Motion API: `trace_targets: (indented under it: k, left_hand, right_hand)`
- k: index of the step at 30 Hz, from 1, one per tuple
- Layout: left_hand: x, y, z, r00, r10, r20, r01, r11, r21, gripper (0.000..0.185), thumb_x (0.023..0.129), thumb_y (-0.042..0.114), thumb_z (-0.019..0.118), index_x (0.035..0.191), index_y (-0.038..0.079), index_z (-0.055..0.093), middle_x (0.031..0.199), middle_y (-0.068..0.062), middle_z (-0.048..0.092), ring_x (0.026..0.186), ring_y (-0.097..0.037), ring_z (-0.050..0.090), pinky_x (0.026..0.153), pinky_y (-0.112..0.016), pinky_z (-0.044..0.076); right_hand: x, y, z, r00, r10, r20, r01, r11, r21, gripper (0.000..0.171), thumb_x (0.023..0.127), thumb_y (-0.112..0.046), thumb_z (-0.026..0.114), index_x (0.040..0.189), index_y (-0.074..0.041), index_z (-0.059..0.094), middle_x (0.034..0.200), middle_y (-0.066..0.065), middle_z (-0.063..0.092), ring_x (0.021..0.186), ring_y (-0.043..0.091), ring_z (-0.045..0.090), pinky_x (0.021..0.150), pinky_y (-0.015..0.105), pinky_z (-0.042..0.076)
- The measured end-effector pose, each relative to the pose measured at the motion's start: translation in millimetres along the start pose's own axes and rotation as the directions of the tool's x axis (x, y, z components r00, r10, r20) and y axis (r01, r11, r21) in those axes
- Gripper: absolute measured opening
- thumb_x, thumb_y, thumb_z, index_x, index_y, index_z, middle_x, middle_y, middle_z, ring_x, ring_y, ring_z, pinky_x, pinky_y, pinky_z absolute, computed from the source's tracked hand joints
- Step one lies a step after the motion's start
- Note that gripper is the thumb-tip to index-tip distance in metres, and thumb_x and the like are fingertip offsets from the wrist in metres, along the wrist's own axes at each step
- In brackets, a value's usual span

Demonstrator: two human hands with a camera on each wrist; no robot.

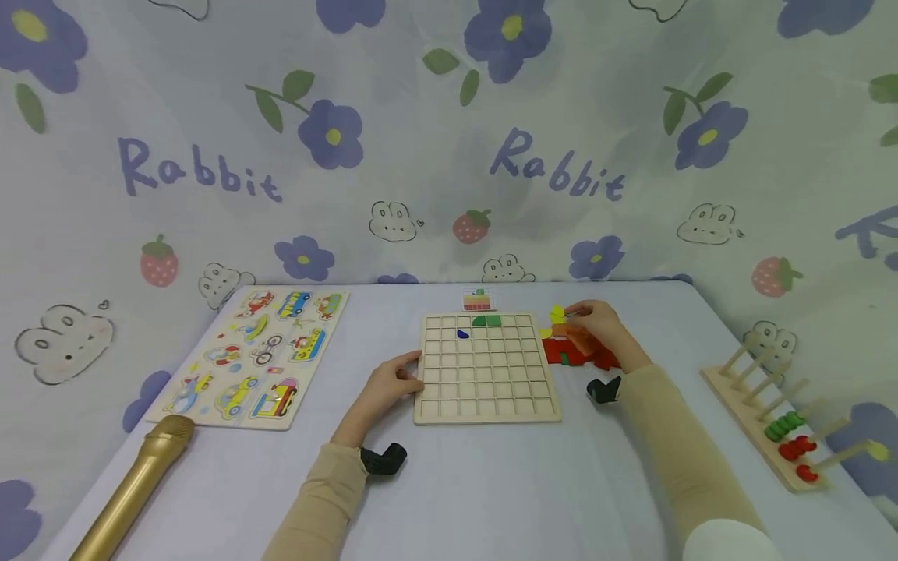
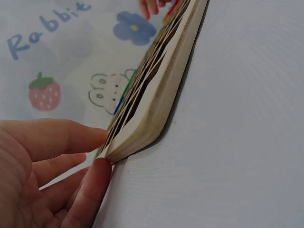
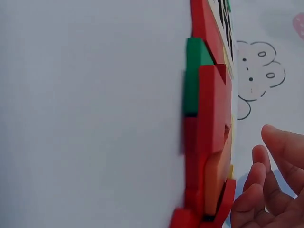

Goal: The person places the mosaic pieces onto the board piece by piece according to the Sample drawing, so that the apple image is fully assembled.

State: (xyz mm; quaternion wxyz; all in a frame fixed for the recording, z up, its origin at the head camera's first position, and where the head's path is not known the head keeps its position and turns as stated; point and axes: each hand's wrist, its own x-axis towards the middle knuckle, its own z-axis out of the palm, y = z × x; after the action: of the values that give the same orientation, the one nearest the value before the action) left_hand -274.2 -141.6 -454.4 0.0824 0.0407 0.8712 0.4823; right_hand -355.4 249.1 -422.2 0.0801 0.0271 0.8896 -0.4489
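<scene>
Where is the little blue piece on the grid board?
In the head view, the blue piece sits in the grid board's second row, left of centre, diagonally below the two green pieces.

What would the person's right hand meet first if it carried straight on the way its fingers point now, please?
Most likely the yellow piece at the far edge of the pile of coloured pieces: the right hand reaches over that pile, fingertips almost at it. Whether they already touch is unclear.
</scene>
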Motion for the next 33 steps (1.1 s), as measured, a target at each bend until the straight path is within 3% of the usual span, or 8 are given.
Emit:
trace_targets:
  k: [4,14,21,27,33]
  left_hand:
    - [0.7,-1.2,-1.3,1.0,0.002,0.005,-0.002,1.0,0.015,0.063,0.078,0.012,0.07,0.136,0.011,0.047,0.083,-0.006,0.062,0.07,-0.014,0.052,0.06,-0.026,0.041]
    - [1.5,-1.4,-3.7,1.0,-0.009,0.004,0.009,1.0,0.01,0.064,0.077,0.011,0.07,0.137,0.011,0.047,0.084,-0.007,0.062,0.07,-0.014,0.053,0.061,-0.026,0.041]
    - [2.5,-2.7,-0.3,1.0,0.003,0.01,-0.003,1.0,-0.001,0.063,0.077,0.011,0.071,0.136,0.01,0.047,0.083,-0.008,0.063,0.07,-0.014,0.053,0.06,-0.026,0.041]
    - [2.3,-4.2,1.1,1.0,-0.01,0.007,0.01,1.0,-0.003,0.064,0.076,0.012,0.071,0.135,0.011,0.048,0.083,-0.007,0.062,0.071,-0.015,0.053,0.061,-0.026,0.041]
    - [2.8,-4.5,1.0,1.0,-0.009,-0.005,0.009,1.0,0.001,0.064,0.076,0.012,0.071,0.135,0.011,0.048,0.083,-0.006,0.062,0.07,-0.015,0.052,0.06,-0.026,0.041]
  right_hand:
    - [-19,5,-1,1.0,0.008,0.02,-0.008,1.0,-0.009,0.033,0.091,-0.016,0.056,0.12,0.0,0.056,0.12,0.021,0.052,0.1,0.03,0.05,0.084,0.036,0.044]
    - [-54,4,11,0.993,-0.091,0.074,0.101,0.984,-0.144,0.019,0.085,-0.012,0.064,0.101,-0.004,0.069,0.109,0.013,0.063,0.09,0.025,0.051,0.071,0.03,0.04]
    - [-56,8,15,0.994,-0.107,0.038,0.113,0.949,-0.295,0.029,0.081,-0.011,0.068,0.109,-0.002,0.067,0.086,0.01,0.056,0.077,0.022,0.046,0.063,0.031,0.036]
    - [-54,9,19,0.99,-0.136,0.041,0.141,0.92,-0.364,0.035,0.078,-0.019,0.072,0.109,-0.003,0.066,0.098,0.012,0.062,0.085,0.024,0.051,0.071,0.035,0.041]
    - [-53,5,23,0.991,-0.132,0.035,0.136,0.918,-0.373,0.036,0.077,-0.021,0.074,0.107,-0.002,0.065,0.1,0.014,0.061,0.089,0.027,0.051,0.07,0.037,0.04]
